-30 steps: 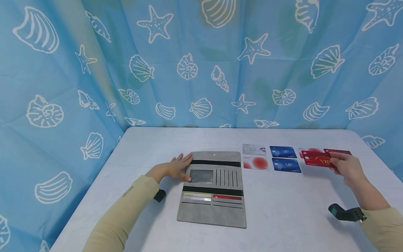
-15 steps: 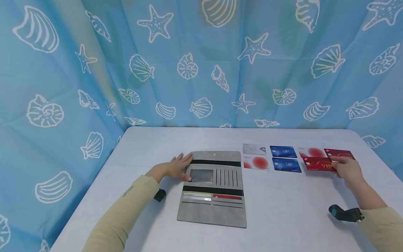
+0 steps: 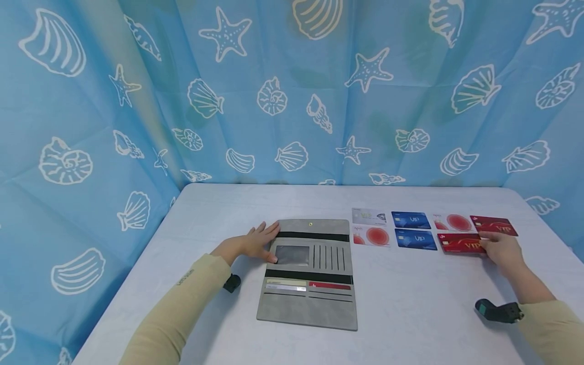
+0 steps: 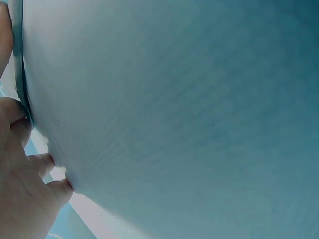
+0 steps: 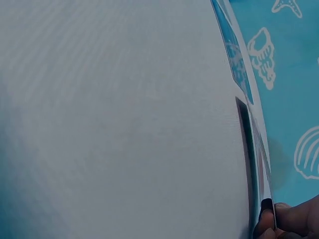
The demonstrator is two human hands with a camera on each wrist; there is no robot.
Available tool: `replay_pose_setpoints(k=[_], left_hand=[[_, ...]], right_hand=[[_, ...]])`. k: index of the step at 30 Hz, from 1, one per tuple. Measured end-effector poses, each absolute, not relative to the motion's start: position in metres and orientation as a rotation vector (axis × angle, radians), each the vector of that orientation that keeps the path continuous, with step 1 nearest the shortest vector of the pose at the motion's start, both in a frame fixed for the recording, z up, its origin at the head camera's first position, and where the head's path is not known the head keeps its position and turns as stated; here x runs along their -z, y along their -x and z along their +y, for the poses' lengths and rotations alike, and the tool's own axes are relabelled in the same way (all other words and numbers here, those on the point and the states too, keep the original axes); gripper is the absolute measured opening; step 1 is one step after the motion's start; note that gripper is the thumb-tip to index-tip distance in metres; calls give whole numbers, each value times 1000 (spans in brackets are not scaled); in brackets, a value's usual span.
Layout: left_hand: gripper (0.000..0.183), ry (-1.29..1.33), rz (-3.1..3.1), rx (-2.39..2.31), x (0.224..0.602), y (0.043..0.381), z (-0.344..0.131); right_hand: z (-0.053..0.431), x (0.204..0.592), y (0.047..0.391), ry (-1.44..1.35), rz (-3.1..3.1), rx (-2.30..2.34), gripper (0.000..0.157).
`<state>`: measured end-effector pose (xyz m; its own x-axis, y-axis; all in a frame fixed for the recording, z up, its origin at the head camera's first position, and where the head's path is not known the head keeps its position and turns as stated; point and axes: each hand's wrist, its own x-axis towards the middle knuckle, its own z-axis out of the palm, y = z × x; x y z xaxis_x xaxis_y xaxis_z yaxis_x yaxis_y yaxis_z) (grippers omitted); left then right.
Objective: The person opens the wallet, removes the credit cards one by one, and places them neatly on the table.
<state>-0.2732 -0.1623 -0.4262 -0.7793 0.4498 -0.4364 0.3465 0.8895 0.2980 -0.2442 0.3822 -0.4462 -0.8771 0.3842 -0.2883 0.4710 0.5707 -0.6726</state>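
A grey wallet [image 3: 310, 312] lies unfolded on the table, with a pale card [image 3: 286, 285] and a red card [image 3: 329, 286] showing in its slots. My left hand [image 3: 248, 245] rests at the wallet's left edge, fingers spread and thumb on it; the left wrist view catches this hand [image 4: 30, 184] at the edge. On the right, my right hand [image 3: 504, 252] pinches the right end of a red VIP card [image 3: 462, 243], low over the table. The right wrist view has the thumb and fingers [image 5: 296, 216] gripping it nearly edge-on; whether it touches the table I cannot tell.
Behind the held card lie a card with a pink circle [image 3: 451, 221] and another red VIP card [image 3: 493, 223]. Left of them are two blue VIP cards [image 3: 410, 220], a silver card [image 3: 368, 216] and another pink-circle card [image 3: 371, 235]. A blue shell-patterned curtain [image 3: 292, 101] hangs behind.
My right hand has brought the red VIP card down and toward me, uncovering the pink-circle card and the other red card behind it. My left hand and the wallet have stayed put.
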Motion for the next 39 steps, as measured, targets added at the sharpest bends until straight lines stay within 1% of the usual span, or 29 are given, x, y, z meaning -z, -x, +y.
replay_pose_setpoints(k=[7, 14, 17, 25, 39], left_hand=[[95, -579, 2546, -273, 427, 273, -162], [95, -575, 2548, -267, 427, 272, -162], [95, -571, 2550, -274, 426, 272, -162], [95, -579, 2552, -284, 425, 272, -162], [96, -563, 2564, -280, 427, 272, -161]], right_hand=[[385, 451, 245, -714, 2713, 1157, 48], [382, 451, 242, -619, 2773, 1078, 62], [378, 450, 242, -601, 2806, 1019, 65], [371, 451, 246, -675, 2834, 966, 60], [364, 448, 245, -601, 2906, 827, 55]])
